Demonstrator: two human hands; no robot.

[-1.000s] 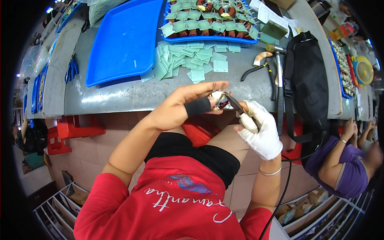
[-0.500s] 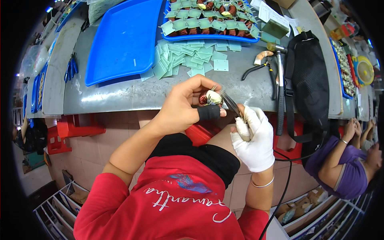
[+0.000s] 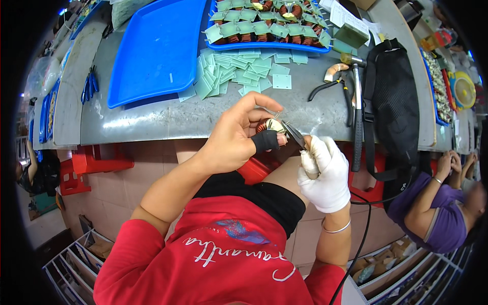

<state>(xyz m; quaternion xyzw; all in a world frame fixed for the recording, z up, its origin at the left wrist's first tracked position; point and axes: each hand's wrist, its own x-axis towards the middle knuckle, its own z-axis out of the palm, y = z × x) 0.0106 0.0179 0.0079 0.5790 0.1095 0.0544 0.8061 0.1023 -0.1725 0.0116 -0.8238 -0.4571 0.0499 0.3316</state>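
Observation:
My left hand point(image 3: 229, 137), with a black wrap on its thumb, grips a small toroidal coil point(image 3: 262, 125) wound with copper-coloured wire. A pale yellow patch shows on the coil's right side, and thin wire leads stick up from it. My right hand point(image 3: 325, 175), in a white glove, is closed round a pair of pliers point(image 3: 295, 135). Their metal jaws point up and left to the coil's leads. Whether the jaws touch a lead I cannot tell. Both hands are just off the bench's front edge, above my lap.
A blue tray point(image 3: 152, 51) lies on the metal bench point(image 3: 147, 124). Another blue tray point(image 3: 269, 49) carries rows of coils with green plates. Loose green plates point(image 3: 213, 76) lie before it. To the right are black-handled pliers point(image 3: 325, 90), a hammer point(image 3: 357, 101) and a black bag point(image 3: 391, 101).
The plier jaws have dropped slightly and the right hand has turned a little. The coil has tilted in my left fingers, and its leads now show more clearly.

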